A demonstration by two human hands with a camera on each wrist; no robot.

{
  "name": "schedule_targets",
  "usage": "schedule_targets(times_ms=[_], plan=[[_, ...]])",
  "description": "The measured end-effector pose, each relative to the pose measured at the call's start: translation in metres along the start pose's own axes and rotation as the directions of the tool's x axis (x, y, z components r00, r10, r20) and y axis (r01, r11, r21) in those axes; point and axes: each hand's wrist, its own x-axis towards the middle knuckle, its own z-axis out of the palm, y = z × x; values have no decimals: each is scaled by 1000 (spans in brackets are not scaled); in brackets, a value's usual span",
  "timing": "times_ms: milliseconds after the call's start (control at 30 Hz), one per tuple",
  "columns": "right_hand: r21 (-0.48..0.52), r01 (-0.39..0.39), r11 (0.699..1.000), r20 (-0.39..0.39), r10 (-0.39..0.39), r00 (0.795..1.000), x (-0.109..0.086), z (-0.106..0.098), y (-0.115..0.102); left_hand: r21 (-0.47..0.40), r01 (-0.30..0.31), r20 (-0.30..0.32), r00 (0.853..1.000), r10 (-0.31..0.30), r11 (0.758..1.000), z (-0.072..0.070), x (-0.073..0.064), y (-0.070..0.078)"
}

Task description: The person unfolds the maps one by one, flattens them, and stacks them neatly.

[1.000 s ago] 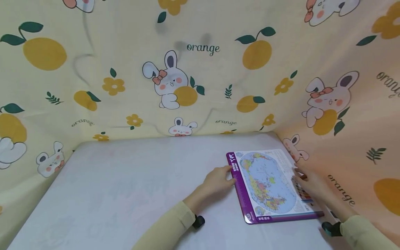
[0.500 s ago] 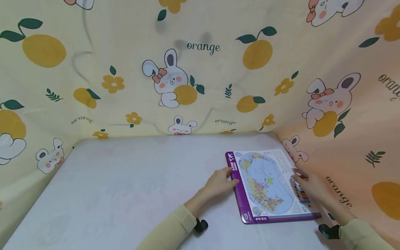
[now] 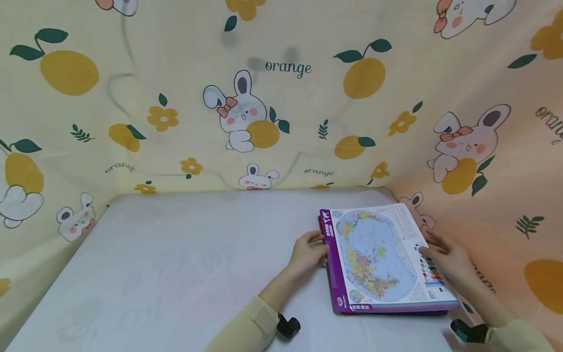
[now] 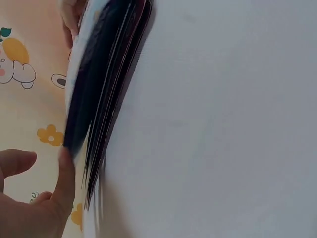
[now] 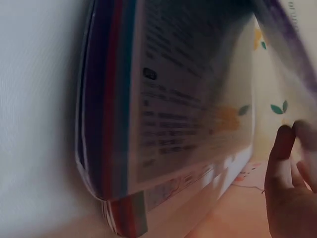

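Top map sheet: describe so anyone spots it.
Find the white table, then the stack at its right end, between left hand and right hand. The top map sheet has a purple left border; in the head view it alone shows a pale-blue oval world map, the sheets beneath showing just edges.

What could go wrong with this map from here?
1. The top map could slip: in the left wrist view, only one finger of the left hand visibly touches its edge.
2. The sheets below might slide apart; in the right wrist view, a lower corner juts out past those above.
3. The right hand, close to the patterned cloth, could brush it.
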Motion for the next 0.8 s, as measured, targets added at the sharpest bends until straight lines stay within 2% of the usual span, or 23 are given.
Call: schedule_targets(times_ms=[100,233,367,467,633,800], plan=[[47,-45,998,54,42,998,-5,-3,-6,2,-22,-16,1000,22,1000,-2,-1,0],[105,-82,991,144,67,987,-9,-3,-13,-20,-78,11,997,78,997,-6,-3,-1],[105,-40,994,193,19,981,-15,1,-18,-29,-91,47,995,92,995,-10,-5,-2],[96,-35,995,190,16,982,-20,4,-21,-28,-79,65,995,80,997,-12,-8,0],[139,-78,987,171,54,984,-28,7,-26,-68,-88,76,993,93,994,-17,-11,5],[191,-49,980,136,23,990,-34,9,-34,-102,-105,75,991,112,989,-30,-15,12]])
